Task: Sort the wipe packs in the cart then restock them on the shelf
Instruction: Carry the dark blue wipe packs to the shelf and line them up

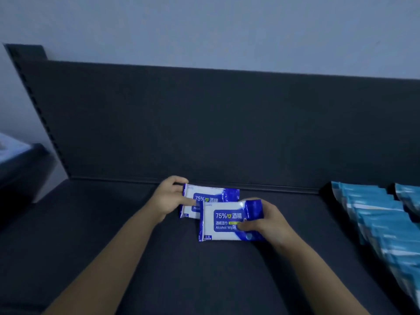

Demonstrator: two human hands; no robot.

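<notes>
Two white-and-blue alcohol wipe packs sit near the back of the dark shelf. The rear wipe pack stands close to the back panel, and my left hand grips its left end, thumb on the front. The front wipe pack overlaps the rear one. My right hand holds its right end, fingers curled over the front face. Both packs show "75%" labels facing me.
Rows of light-blue wipe packs lean along the right side of the shelf. The dark back panel rises behind. A slotted upright borders the left, with another dark shelf beyond it.
</notes>
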